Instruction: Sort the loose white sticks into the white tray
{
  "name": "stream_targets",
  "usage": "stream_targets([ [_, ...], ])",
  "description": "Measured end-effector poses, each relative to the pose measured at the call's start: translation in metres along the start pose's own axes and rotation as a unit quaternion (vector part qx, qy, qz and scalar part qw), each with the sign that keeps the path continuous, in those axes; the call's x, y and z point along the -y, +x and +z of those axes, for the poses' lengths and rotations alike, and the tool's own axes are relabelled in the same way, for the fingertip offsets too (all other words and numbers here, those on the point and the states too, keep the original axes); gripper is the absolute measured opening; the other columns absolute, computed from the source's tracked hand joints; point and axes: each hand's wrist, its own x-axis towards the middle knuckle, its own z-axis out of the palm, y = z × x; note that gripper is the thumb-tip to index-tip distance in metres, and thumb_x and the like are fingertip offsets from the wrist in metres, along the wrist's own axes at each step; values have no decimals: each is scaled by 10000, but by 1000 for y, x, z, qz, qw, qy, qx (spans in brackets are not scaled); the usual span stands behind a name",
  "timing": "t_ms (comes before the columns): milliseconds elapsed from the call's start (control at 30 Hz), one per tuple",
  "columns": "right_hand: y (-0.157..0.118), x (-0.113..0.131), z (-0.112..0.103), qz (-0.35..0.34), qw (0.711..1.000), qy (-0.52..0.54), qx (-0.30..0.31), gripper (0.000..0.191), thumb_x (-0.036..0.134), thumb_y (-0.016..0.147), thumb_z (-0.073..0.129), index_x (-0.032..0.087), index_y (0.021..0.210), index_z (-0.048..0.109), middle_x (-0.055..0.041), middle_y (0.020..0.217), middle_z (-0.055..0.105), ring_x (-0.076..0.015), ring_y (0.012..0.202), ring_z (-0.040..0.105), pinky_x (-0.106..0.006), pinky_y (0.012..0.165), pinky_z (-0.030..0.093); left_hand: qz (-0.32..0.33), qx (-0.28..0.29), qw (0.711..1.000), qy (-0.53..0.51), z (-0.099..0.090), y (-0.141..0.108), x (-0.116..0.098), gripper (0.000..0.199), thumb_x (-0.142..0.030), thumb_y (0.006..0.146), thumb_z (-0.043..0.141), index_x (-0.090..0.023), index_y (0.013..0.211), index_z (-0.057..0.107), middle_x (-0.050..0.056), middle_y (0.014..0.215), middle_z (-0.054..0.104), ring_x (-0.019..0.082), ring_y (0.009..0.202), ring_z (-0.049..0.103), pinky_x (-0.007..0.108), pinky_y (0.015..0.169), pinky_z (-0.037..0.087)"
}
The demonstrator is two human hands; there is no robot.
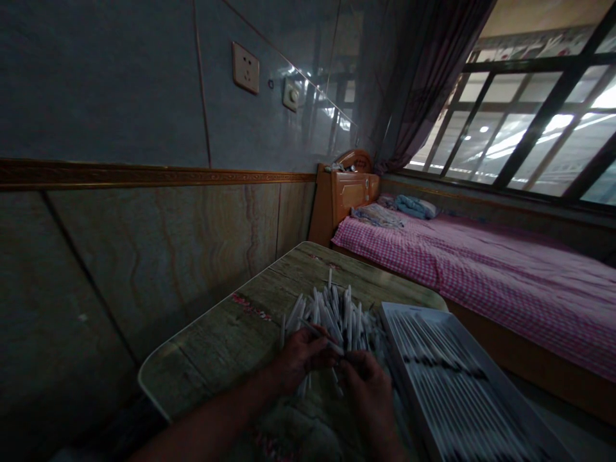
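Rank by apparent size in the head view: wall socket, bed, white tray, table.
1. Bed and table: too close to rank, both partly covered or cut off
2. White tray
3. Wall socket

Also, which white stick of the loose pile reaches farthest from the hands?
The white stick at the far edge: its end pokes out alone, beyond the rest.

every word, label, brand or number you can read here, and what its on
None can be read.
Loose pen-like sticks and those in the tray: too small and blurred to tell if they carry print.
Wall socket and knob switch: no legible lettering.
Red marks on the table: blurred, no readable text.
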Motion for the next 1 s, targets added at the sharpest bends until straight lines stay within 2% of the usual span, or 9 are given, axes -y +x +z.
stream_targets([
  [100, -1, -1, 2, 10, 999, 34, -4, 276, 420, 679, 686, 180, 811, 659, -11, 678, 675, -161, 570, 607, -240, 504, 472, -4, 8, 1000, 4, -1, 1, 2, 359, -280, 616, 851, -158, 839, 598, 56, 840, 743, 202, 704, 720, 312, 641, 583],
  [233, -3, -3, 2, -10, 999, 50, 12, 384, 436, 699, 689, 159, 965, 678, -68, 837, 722, -187, 656, 643, -264, 556, 502, -4, 12, 1000, -1, -1, 1, 3, 340, -265, 631, 844, -158, 841, 599, 54, 831, 741, 206, 708, 723, 323, 659, 585],
  [367, -3, -6, 3, -20, 997, 72, 14, 349, 441, 719, 678, 159, 924, 683, -46, 773, 698, -176, 656, 623, -255, 564, 495, 0, 13, 1000, -5, -1, 1, 2, 340, -275, 627, 847, -154, 835, 607, 61, 831, 743, 197, 716, 717, 298, 646, 578],
  [533, 1, -8, 5, 29, 987, 157, -26, 326, 433, 633, 753, 171, 802, 658, 1, 696, 644, -141, 612, 580, -231, 546, 478, 9, -3, 1000, -14, -1, 2, 0, 364, -280, 610, 858, -157, 836, 600, 53, 808, 743, 191, 709, 713, 292, 643, 572],
  [800, 3, -6, 8, 60, 972, 222, -51, 364, 401, 542, 816, 189, 786, 649, 30, 654, 620, -125, 576, 566, -219, 519, 461, 15, -7, 1000, -14, 0, 3, 1, 402, -281, 564, 885, -147, 812, 599, 54, 799, 751, 179, 687, 707, 282, 629, 567],
  [1000, 3, -6, 10, 71, 970, 226, -47, 386, 424, 549, 824, 166, 797, 678, 3, 682, 656, -126, 569, 575, -222, 512, 462, 17, -1, 1000, -15, -2, 4, 3, 389, -267, 559, 888, -142, 802, 612, 48, 798, 749, 173, 688, 704, 283, 637, 568],
])
